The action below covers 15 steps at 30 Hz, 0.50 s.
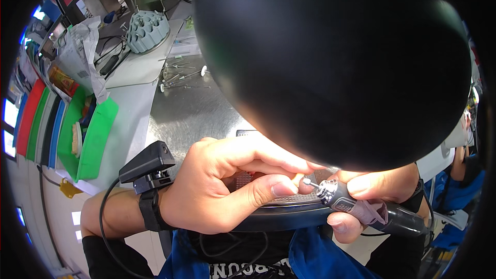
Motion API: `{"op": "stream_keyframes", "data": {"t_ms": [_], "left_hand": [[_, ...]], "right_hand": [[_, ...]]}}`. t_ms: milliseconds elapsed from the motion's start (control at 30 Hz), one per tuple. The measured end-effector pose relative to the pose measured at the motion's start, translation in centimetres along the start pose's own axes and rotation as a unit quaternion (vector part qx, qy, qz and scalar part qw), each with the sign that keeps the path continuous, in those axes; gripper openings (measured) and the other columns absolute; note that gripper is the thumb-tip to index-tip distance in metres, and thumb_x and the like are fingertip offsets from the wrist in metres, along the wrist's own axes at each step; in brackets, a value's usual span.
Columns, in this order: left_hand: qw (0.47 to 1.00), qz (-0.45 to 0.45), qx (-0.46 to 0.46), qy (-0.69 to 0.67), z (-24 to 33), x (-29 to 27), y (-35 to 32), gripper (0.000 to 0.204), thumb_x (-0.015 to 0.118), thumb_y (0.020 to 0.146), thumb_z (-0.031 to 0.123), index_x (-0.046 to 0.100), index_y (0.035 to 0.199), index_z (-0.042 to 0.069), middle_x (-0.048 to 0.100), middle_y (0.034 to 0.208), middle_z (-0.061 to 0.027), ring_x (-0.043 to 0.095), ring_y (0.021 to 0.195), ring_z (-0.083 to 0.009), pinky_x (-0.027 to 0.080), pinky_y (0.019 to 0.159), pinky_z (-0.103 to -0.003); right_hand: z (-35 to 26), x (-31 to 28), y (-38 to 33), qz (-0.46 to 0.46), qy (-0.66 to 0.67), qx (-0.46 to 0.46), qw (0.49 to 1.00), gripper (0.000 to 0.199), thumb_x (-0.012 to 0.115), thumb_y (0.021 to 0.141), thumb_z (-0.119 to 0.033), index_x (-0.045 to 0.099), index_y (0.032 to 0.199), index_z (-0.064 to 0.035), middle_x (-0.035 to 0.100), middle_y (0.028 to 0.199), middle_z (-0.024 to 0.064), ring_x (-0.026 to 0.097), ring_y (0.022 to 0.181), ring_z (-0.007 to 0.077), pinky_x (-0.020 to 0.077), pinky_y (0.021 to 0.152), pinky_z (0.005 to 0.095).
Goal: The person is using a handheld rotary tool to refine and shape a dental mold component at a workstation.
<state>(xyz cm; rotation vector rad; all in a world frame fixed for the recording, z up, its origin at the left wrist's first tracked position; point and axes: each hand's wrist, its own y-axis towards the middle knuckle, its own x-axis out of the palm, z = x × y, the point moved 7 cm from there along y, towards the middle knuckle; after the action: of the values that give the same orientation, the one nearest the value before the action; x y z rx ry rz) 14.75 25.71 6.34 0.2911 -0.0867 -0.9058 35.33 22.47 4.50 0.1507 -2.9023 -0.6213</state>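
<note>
My right hand (385, 183) is wrapped round a black rotary handpiece (343, 201) with a silver nose and a strip of pinkish wrap about its body. The handpiece points left, and a small metal bur (308, 181) sticks out of its nose. My left hand (217, 183) is closed in a pinch, thumb against fingers, just left of the bur tip. A small pale bit shows at those fingertips, too little to name. Both hands are close together above a perforated tray (292, 199) at the bench edge. A black strap with a clip-like device (150, 168) sits on my left wrist.
A large black rounded lamp head (330, 62) hides much of the bench just above my hands. Loose burs (178, 75) lie on the metal surface. Behind them stands a grey-blue bur holder (147, 31). At left are a green bin (98, 144) and hanging cables.
</note>
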Motion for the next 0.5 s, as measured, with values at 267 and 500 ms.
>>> {"op": "stream_keyframes", "data": {"t_ms": [267,500], "left_hand": [[1.0,-0.006,0.024,0.007,0.2,0.0,0.3,0.02,0.067,0.097,-0.003,0.067,0.117,-0.007,0.075,0.112,-0.0174,0.075,0.102,-0.018,0.058,0.091,-0.029],[1.0,-0.006,0.001,0.007,-0.2,-0.2,0.0,0.019,0.067,0.097,-0.003,0.067,0.116,-0.007,0.075,0.115,-0.0171,0.074,0.103,-0.017,0.058,0.091,-0.028]], "right_hand": [[-5.7,4.9,-0.4,-0.148,-0.223,-0.146,0.952,0.026,0.088,0.08,-0.011,0.069,0.093,0.0007,0.076,0.092,0.0193,0.074,0.07,0.0215,0.0572,0.059,0.0273],[-5.0,5.3,-0.1,-0.128,-0.206,-0.123,0.962,0.023,0.088,0.08,-0.005,0.069,0.091,0.0027,0.076,0.089,0.0207,0.072,0.065,0.0192,0.0546,0.054,0.0252]]}}
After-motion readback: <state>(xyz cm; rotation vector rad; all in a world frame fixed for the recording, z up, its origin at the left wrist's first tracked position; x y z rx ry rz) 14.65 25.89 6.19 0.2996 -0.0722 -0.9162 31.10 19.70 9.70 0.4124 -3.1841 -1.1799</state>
